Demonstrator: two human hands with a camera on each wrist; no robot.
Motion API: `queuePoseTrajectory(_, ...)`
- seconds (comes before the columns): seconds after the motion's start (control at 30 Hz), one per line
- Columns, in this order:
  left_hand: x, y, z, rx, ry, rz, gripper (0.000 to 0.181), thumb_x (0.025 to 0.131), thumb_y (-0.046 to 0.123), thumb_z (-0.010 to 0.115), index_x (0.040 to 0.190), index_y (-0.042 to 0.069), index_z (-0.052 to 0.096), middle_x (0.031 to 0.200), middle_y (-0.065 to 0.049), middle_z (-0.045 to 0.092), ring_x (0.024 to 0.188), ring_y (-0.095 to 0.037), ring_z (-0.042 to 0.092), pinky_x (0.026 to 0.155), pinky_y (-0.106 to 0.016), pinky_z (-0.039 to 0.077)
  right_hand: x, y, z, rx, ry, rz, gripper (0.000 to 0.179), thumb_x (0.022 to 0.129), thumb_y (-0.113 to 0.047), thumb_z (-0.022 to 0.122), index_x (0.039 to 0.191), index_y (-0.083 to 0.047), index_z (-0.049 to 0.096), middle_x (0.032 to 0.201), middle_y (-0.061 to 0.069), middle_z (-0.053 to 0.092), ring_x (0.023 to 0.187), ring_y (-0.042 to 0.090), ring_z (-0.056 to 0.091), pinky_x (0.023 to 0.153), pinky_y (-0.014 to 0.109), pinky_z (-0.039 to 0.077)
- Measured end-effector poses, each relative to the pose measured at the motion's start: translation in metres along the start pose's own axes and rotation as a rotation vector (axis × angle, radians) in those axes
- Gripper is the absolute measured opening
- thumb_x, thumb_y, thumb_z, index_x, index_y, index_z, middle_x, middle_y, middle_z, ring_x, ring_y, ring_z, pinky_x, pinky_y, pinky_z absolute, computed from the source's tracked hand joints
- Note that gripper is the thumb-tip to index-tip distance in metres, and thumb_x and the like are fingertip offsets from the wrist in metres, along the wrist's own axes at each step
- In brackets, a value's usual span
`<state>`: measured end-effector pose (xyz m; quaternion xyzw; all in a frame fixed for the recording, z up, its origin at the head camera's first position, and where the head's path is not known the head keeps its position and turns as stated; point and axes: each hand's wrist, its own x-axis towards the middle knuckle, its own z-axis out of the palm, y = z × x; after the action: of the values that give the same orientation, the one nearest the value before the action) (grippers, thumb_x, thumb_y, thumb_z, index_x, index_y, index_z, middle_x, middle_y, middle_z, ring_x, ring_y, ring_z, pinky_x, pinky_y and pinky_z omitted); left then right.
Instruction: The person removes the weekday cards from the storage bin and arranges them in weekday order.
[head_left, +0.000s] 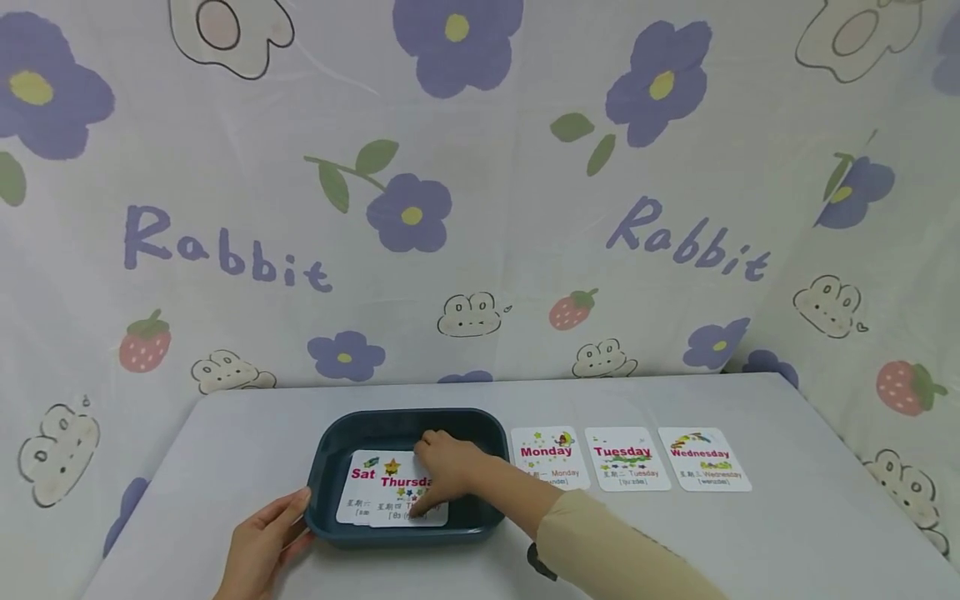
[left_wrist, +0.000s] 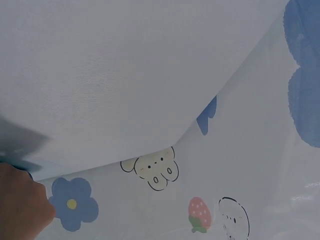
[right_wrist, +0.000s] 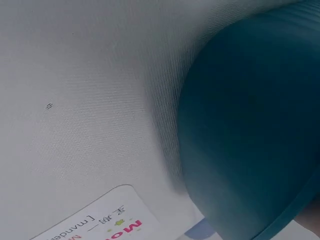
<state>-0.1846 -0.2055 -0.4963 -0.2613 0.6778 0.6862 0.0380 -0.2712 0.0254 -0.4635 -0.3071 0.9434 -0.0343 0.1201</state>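
A dark teal tray (head_left: 330, 450) stands on the table. My left hand (head_left: 264, 537) grips its left rim, thumb up at the edge; in the left wrist view only part of this hand (left_wrist: 24, 202) shows. Inside the tray lie a Thursday card (head_left: 393, 500) and, partly covered by it, a card reading "Sat" (head_left: 360, 487). My right hand (head_left: 453, 468) reaches in over the Thursday card, thumb and fingers spread apart. The thumb tip is on the card's lower part, the other fingertips by its top edge. In the right wrist view the tray's wall (right_wrist: 240, 120) hides most of this hand.
Right of the tray lie a Monday card (head_left: 547, 457), a Tuesday card (head_left: 627, 458) and a Wednesday card (head_left: 705, 458) in a row. The Monday card is close to the tray's right wall. A patterned cloth (head_left: 480, 267) hangs behind the white table (head_left: 795, 517).
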Motion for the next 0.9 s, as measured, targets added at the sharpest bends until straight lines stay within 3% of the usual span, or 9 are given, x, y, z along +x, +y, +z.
queuePoseTrajectory(0.17, 0.000, 0.000, 0.000, 0.001, -0.008, 0.005, 0.078, 0.077, 0.046, 0.071, 0.129, -0.008, 0.047, 0.133, -0.025, 0.045, 0.086, -0.011, 0.064, 0.075, -0.031, 0.056, 0.001, -0.005, 0.003, 0.000, -0.004, 0.017, 0.091, 0.059, -0.061, 0.077, 0.127, -0.007, 0.050, 0.118, 0.005, 0.049, 0.098, 0.014, 0.044, 0.089, 0.034, 0.049)
queuePoseTrajectory(0.43, 0.001, -0.001, 0.000, -0.006, -0.011, 0.010, 0.083, 0.075, 0.048, 0.072, 0.129, -0.009, 0.046, 0.133, -0.026, 0.045, 0.087, -0.012, 0.065, 0.075, -0.031, 0.056, 0.004, -0.010, 0.009, -0.091, 0.018, 0.017, 0.095, 0.058, -0.062, 0.077, 0.129, -0.007, 0.047, 0.121, 0.006, 0.047, 0.103, 0.016, 0.043, 0.093, 0.031, 0.047)
queuePoseTrajectory(0.63, 0.002, -0.001, 0.001, -0.010, -0.008, 0.015, 0.080, 0.077, 0.047, 0.071, 0.129, -0.008, 0.046, 0.134, -0.027, 0.044, 0.088, -0.013, 0.065, 0.075, -0.032, 0.056, 0.005, -0.010, 0.010, -0.101, 0.020, 0.020, 0.096, 0.057, -0.062, 0.078, 0.129, -0.007, 0.047, 0.122, 0.005, 0.046, 0.105, 0.015, 0.043, 0.093, 0.030, 0.047)
queuePoseTrajectory(0.73, 0.002, 0.000, 0.002, -0.005, -0.005, 0.016, 0.081, 0.077, 0.047, 0.070, 0.130, -0.009, 0.046, 0.135, -0.027, 0.042, 0.098, -0.026, 0.064, 0.076, -0.032, 0.056, 0.006, -0.010, 0.010, -0.093, 0.021, 0.015, 0.096, 0.056, -0.062, 0.078, 0.129, -0.007, 0.048, 0.122, 0.005, 0.046, 0.104, 0.015, 0.043, 0.092, 0.031, 0.048)
queuePoseTrajectory(0.9, 0.002, -0.001, 0.003, 0.008, 0.001, 0.019, 0.080, 0.079, 0.047, 0.068, 0.130, -0.010, 0.044, 0.136, -0.028, 0.039, 0.118, -0.039, 0.046, 0.077, -0.033, 0.055, 0.006, -0.009, 0.011, -0.066, 0.025, 0.010, 0.093, 0.056, -0.061, 0.079, 0.126, -0.007, 0.050, 0.119, 0.004, 0.045, 0.101, 0.014, 0.041, 0.089, 0.031, 0.050)
